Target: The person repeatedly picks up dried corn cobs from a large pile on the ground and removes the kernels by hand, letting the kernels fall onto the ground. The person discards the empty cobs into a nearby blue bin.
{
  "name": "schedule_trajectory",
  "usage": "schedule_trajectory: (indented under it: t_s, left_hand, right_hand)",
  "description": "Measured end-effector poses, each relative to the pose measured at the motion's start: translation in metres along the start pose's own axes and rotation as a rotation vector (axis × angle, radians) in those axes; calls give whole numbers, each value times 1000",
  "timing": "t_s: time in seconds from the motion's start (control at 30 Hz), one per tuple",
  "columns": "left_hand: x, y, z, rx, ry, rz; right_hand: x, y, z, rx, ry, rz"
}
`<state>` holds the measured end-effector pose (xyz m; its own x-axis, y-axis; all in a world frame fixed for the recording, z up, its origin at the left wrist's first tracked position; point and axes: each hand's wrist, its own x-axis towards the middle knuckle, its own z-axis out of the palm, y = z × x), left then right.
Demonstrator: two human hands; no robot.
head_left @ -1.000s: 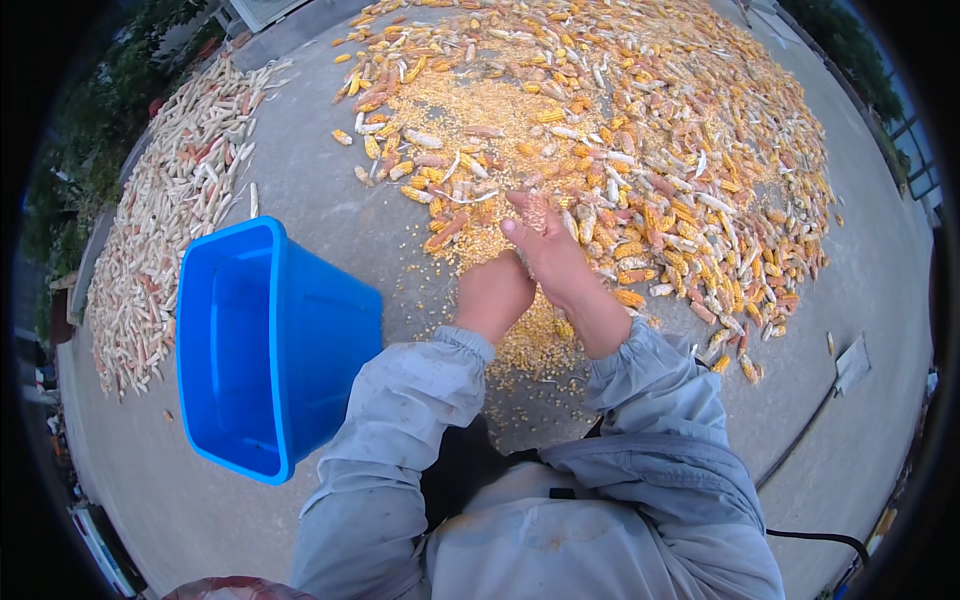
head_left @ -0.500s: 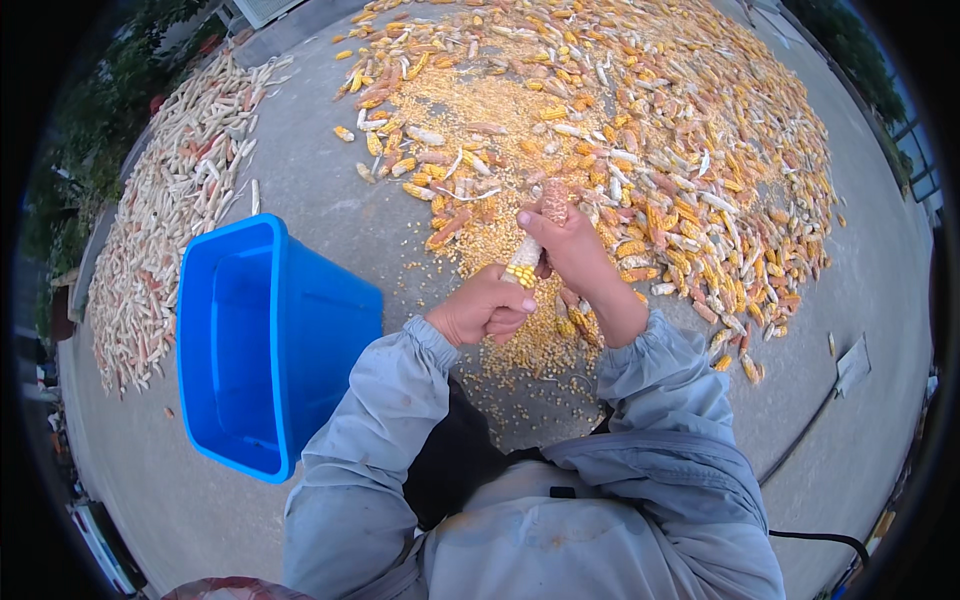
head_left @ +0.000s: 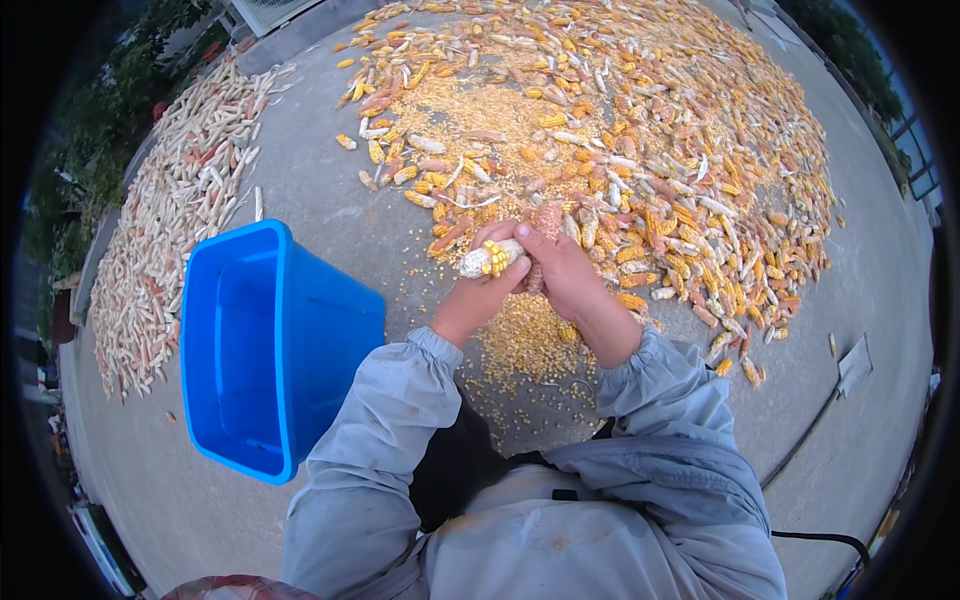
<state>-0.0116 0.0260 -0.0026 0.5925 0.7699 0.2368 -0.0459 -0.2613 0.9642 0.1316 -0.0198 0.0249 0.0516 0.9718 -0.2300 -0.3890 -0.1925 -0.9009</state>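
My left hand (head_left: 472,301) is closed around a mostly stripped corn cob (head_left: 474,264), whose whitish end points left and carries a small patch of yellow kernels. Close against it, my right hand (head_left: 572,277) grips a bare reddish cob (head_left: 547,217); this one stands roughly upright between the two hands. Fingers hide the middle of both cobs. Beneath my hands lies a heap of loose yellow kernels (head_left: 532,345).
A blue plastic tub (head_left: 335,350) lies tipped on its side at the left, its opening facing left. Farther left is a pile of bare pale cobs (head_left: 180,200). Ears of corn (head_left: 690,200) spread widely ahead and right. A flat-bladed, long-handled tool (head_left: 853,368) rests on the concrete.
The whitish cob has turned, so its kernel-bearing end now points left instead of down toward my left palm. My left hand has moved slightly up; my right hand has shifted a little down.
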Motion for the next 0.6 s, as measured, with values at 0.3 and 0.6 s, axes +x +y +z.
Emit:
schedule_trajectory:
  t_s: [0.3, 0.6]
  left_hand:
    - [-6, 2, 9, 549, 31, -323]
    - [-9, 10, 29, 197, -128, -142]
  right_hand:
    - [-4, -6, 10, -275, 67, -281]
    - [8, -2, 2, -421, 157, -279]
